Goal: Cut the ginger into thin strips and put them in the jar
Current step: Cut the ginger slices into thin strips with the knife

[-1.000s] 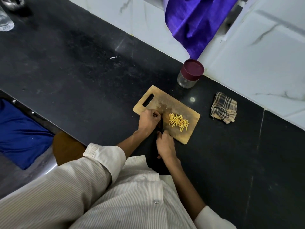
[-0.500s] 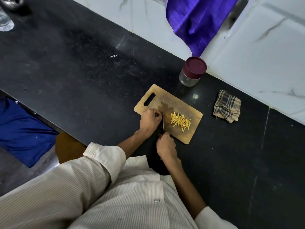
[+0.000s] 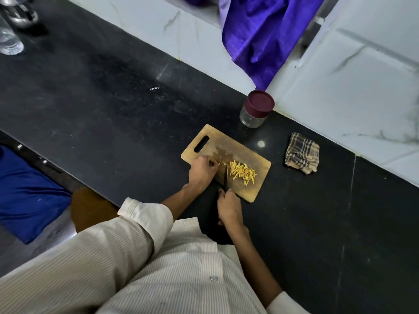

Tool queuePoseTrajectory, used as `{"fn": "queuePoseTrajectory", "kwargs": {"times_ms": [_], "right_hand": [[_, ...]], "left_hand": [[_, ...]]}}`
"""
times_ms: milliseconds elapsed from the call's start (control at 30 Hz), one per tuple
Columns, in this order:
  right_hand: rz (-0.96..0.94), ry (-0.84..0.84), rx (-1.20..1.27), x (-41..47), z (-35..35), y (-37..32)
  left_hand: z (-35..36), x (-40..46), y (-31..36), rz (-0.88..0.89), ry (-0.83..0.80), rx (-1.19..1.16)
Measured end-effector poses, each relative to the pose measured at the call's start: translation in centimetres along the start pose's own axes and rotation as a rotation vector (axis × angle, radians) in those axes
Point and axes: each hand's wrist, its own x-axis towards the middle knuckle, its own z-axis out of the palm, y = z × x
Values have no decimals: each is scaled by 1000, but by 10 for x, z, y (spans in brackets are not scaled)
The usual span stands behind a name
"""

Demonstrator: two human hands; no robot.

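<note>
- The left hand (image 3: 202, 170) curled over the uncut ginger (image 3: 218, 164) on the cutting board (image 3: 254, 189), near the worktop's front edge.
- The right hand (image 3: 229, 208) gripped the knife (image 3: 227, 176); its blade stood just right of the ginger, the cut strips (image 3: 243, 172) beyond it.
- The jar (image 3: 256, 109), lid on, stood toward the worktop's back edge, nearer the right hand.

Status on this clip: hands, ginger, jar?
Left hand pinning ginger piece, right hand gripping knife. Strips piled on board. Jar lidded.

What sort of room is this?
Most likely a home kitchen: a dark stone counter against a tiled wall, a cutting board with ginger strips, and a lidded jar.
</note>
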Motion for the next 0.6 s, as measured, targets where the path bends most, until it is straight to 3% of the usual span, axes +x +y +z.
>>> {"fn": "queuePoseTrajectory", "kwargs": {"times_ms": [200,600], "right_hand": [[-12,26,74,5,-9,10],[-73,-89,63,4,0,3]], "left_hand": [[-3,-1,1,-11,-32,-38],[-7,-4,-2,-31,-50,-115]]}}
